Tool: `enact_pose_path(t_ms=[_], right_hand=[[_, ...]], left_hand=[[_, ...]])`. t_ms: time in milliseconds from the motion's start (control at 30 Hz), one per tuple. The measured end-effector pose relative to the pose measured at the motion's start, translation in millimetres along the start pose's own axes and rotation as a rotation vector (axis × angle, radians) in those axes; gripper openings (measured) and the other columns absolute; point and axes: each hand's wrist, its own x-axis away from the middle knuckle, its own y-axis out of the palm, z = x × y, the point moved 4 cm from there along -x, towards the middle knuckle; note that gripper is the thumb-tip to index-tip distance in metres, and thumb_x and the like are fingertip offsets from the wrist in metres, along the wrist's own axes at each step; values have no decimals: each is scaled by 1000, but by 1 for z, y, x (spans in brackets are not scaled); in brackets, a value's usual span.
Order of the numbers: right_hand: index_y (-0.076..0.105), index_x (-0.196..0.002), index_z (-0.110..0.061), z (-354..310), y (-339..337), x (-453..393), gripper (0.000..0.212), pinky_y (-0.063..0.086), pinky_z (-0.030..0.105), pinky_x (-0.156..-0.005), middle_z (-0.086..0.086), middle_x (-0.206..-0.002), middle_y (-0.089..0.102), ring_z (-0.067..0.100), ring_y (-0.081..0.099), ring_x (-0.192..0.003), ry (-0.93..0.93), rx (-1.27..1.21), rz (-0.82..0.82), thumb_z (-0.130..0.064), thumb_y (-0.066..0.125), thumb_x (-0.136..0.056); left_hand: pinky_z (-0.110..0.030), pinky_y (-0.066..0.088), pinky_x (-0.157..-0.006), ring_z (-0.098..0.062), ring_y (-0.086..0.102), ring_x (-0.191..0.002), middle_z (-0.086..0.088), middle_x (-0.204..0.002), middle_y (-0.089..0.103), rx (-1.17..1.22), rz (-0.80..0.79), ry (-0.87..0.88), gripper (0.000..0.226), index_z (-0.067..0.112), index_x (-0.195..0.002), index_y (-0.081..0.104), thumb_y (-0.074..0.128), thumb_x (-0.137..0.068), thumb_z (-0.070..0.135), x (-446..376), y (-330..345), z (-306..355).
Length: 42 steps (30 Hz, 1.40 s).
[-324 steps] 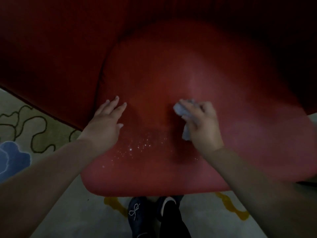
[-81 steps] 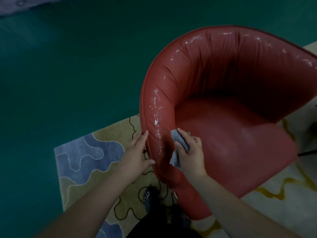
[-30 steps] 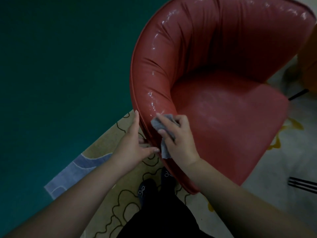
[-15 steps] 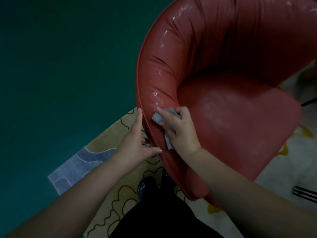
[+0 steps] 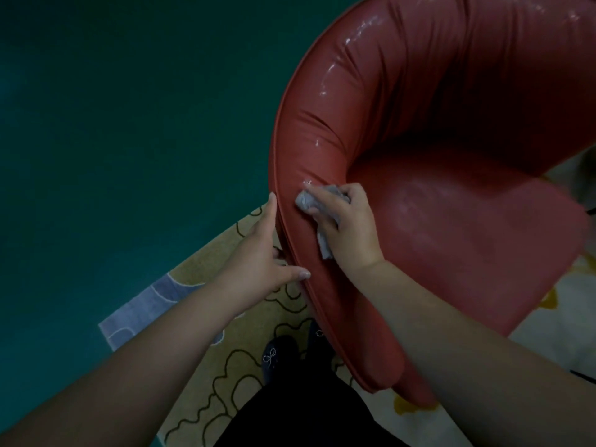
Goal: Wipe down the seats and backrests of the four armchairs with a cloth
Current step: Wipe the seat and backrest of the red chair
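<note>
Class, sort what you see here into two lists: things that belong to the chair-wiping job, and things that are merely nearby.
Part of the job:
red armchair
grey cloth, pressed to the padded rim
right hand holding the cloth
left hand against the chair's outer edge

Merely nearby:
patterned rug
green floor
dark shoe

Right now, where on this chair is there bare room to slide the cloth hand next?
The seat cushion lies bare to the right of the right hand. The inner backrest above it is also free. It is crowded at the arm rim: the left hand braces its outer edge, and the right hand presses the grey cloth just inside.
</note>
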Motion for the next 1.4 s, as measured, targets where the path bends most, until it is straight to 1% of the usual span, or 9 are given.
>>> enact_pose_path(t_ms=[100, 267, 367, 567, 767, 933, 1067, 1267, 1400], right_hand=[[62, -125, -24, 4, -4, -6, 36, 40, 13, -90, 4, -103, 44, 9, 48, -94, 96, -87, 42, -15, 62, -90], [61, -125, -23, -4, -2, 25, 42, 49, 17, -79, 3, -108, 43, 12, 56, -82, -107, -57, -85, -8, 63, -86], [66, -119, -16, -7, 3, -13, 42, 39, 7, -79, 4, -102, 42, 10, 51, -82, -104, 24, -2, 2, 67, -81], [65, -121, -19, -5, 5, -40, 35, 33, 3, -86, 4, -100, 42, 8, 46, -93, -25, -42, -9, -11, 66, -87], [65, -120, -18, 2, -5, -2, 41, 41, 11, -85, 3, -102, 45, 1, 49, -93, -52, -34, -68, -2, 69, -82], [67, -118, -17, 1, 5, -60, 36, 45, 14, -82, 7, -102, 45, 7, 52, -88, -42, 3, 31, -2, 66, -85], [63, -121, -25, 4, 4, -32, 41, 39, 4, -82, 4, -102, 44, -4, 48, -83, 10, -47, 29, -4, 65, -86], [67, -115, -23, 1, 11, -53, 42, 48, 18, -84, 3, -103, 44, 7, 53, -88, 73, -9, 115, 3, 68, -82], [68, -115, -22, -1, 15, -103, 32, 50, 24, -82, 6, -103, 46, 11, 54, -85, 166, -58, 256, -9, 67, -86]], left_hand=[[-12, 52, -74, -3, 62, -97, 13, -157, 17, -27, 5, -1, 131, 41, -148, -15, 87, -68, 23, -4, -1, 1], [-17, 55, -76, -3, 64, -94, 11, -158, 21, -6, 1, -8, 130, 46, -147, -15, 86, -68, 23, -6, -1, -3], [-14, 53, -70, -4, 66, -92, 15, -155, 25, 62, 6, 18, 131, 45, -148, -12, 87, -66, 16, -8, 0, -5], [-10, 51, -67, -2, 62, -89, 13, -151, 27, 1, 66, 27, 128, 47, -148, -7, 88, -65, 23, -21, -10, -2], [-39, 51, -96, -23, 55, -121, 10, -157, 21, -56, 31, 34, 126, 47, -148, -9, 86, -67, 30, -36, -24, 6], [-24, 56, -81, -17, 63, -110, 12, -152, 32, 67, 3, 43, 123, 52, -146, -4, 86, -67, 24, -49, -32, 4], [-30, 54, -89, -17, 58, -117, 18, -152, 30, 58, -18, 81, 124, 49, -147, -6, 86, -67, 24, -62, -41, 9], [-40, 45, -103, -13, 47, -129, 16, -156, 19, -112, -72, 109, 129, 44, -148, -13, 87, -65, 34, -83, -60, 20], [-28, 30, -112, 0, 25, -134, 7, -158, 15, -212, -78, 159, 131, 32, -151, -12, 87, -64, 37, -103, -72, 31]])
